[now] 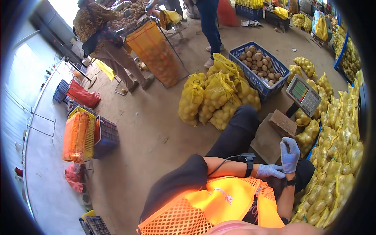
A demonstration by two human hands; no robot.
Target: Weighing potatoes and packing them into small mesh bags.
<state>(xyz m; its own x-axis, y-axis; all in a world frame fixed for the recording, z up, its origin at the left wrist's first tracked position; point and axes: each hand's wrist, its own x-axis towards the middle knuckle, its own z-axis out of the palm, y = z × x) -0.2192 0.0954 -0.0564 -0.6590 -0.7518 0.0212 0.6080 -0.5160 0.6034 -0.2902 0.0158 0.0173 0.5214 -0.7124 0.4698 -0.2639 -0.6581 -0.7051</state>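
My left hand (270,171), in a pale blue glove, reaches across to my right wrist, its fingertips against or just behind the glove's cuff; whether they grip it cannot be told. My right hand (290,155), gloved alike, is raised with bent fingers apart and nothing between them. Just beyond it a brown block (282,122) lies on the plate of a floor scale (265,141), whose display head (303,95) stands behind. Tied yellow mesh bags of potatoes (216,91) are grouped beyond my knee. Beside them a blue plastic crate (265,91) holds loose potatoes.
Filled yellow mesh bags (332,147) are stacked along the right. A tall orange mesh bag (158,55) hangs on a frame by a sorting table, where a person (97,32) stands. Another person's legs (210,29) are near the bags. Orange bundles (77,136) top crates at left.
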